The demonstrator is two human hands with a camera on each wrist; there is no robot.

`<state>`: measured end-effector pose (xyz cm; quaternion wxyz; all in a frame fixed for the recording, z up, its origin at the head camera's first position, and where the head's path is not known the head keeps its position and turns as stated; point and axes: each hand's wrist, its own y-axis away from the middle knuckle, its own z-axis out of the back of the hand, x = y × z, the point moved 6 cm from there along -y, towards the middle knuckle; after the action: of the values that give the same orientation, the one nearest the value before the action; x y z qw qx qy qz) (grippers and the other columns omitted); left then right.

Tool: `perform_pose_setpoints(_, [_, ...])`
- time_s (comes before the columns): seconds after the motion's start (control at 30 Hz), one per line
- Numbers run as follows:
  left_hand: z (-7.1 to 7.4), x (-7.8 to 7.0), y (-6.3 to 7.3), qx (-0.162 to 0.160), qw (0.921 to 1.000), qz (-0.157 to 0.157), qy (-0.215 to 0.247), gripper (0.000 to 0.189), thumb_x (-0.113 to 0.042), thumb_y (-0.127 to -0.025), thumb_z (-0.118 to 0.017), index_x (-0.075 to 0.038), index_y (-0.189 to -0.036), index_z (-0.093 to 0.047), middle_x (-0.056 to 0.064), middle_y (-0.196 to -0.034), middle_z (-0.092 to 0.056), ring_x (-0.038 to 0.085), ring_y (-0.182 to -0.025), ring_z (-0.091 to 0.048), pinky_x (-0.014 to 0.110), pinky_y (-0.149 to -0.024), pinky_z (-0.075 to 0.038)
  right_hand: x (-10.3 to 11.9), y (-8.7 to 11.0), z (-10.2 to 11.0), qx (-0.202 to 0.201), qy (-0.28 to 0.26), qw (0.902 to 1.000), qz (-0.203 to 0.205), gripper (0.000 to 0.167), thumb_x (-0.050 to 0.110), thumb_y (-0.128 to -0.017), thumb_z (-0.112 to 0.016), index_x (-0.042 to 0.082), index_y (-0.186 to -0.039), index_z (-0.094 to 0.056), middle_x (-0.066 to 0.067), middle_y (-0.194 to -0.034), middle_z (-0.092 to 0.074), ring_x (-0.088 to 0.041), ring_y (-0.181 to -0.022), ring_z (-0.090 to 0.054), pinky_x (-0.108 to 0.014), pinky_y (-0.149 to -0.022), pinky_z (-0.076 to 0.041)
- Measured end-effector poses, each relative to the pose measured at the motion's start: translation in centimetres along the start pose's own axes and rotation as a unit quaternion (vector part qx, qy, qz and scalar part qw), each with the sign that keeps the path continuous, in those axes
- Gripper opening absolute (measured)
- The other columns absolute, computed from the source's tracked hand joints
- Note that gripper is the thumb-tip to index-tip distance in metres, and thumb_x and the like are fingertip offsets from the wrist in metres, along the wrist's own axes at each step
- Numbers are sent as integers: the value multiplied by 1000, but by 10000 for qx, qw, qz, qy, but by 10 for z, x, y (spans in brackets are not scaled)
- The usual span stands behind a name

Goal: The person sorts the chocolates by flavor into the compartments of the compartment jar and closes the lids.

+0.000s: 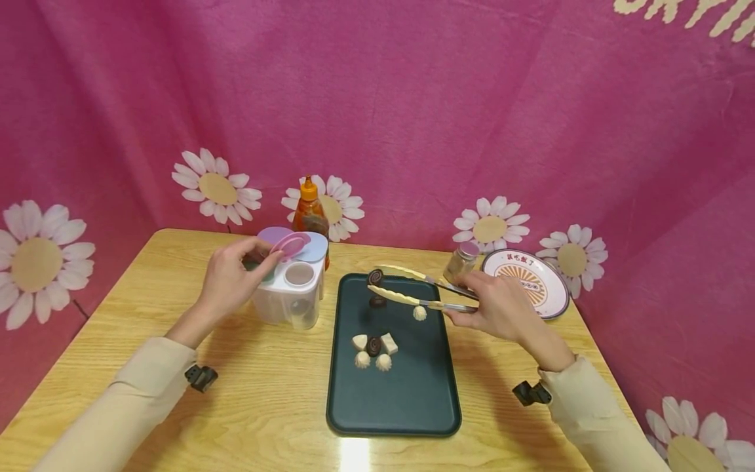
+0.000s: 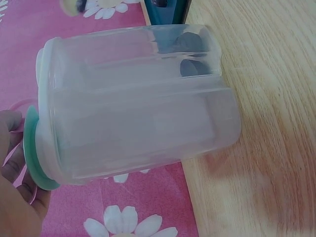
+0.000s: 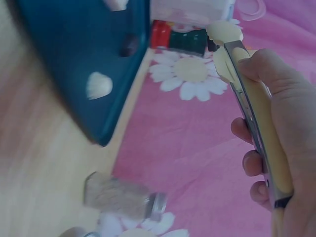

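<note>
My left hand (image 1: 236, 269) pinches a pink lid (image 1: 293, 245) tilted above a clear lidded container (image 1: 277, 309). The container's front opening is uncovered; purple, blue and green lids (image 2: 30, 153) top other compartments. Through its wall in the left wrist view, dark chocolates (image 2: 193, 67) lie at the bottom. My right hand (image 1: 501, 303) grips tongs (image 1: 401, 297) with cream-coloured tips. Between those tips is a dark swirl chocolate (image 1: 375, 278), held over the far left of a dark green tray (image 1: 394, 405). White chocolates (image 1: 383, 362) and dark ones lie on the tray.
Behind the container stands an amber squeeze bottle (image 1: 310, 213) with an orange cap. A small glass jar (image 1: 460, 261) and a patterned oval plate (image 1: 554, 295) are at the back right. Pink flowered cloth (image 1: 401, 131) hangs behind the wooden table (image 1: 259, 406).
</note>
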<state>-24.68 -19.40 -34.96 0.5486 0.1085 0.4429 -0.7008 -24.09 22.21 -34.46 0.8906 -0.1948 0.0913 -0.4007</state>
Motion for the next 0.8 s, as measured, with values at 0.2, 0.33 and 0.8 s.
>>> perform_pose_setpoints(0.2, [0, 0, 0, 43, 10000, 40, -46, 16, -20, -95, -80, -5, -100, -75, 14, -90, -77, 23, -81, -66, 11, -73, -45, 14, -21, 12, -186, -27, 9996, 217, 51, 48, -74, -89, 14, -108, -72, 2, -86, -69, -8, -59, -51, -22, -50, -34])
perform_pose_setpoints(0.33, [0, -1, 1, 85, 9999, 86, -33, 17, -21, -95, -80, -5, -101, -75, 14, -92, -78, 24, -81, -66, 12, -73, -45, 25, -37, 16, -289, -166, 9986, 422, 50, 47, -75, -89, 13, -108, -71, 1, -85, -69, -9, -59, -51, -23, -51, -35])
perform_pose_setpoints(0.8, [0, -1, 0, 12, 10000, -65, -46, 15, -18, -95, -80, -4, -97, -75, 14, -88, -78, 23, -79, -67, 17, -72, -48, 63, -76, 12, -514, -375, 9924, 1056, 44, 43, -79, -86, 11, -107, -74, 1, -82, -68, -8, -53, -50, -20, -48, -28])
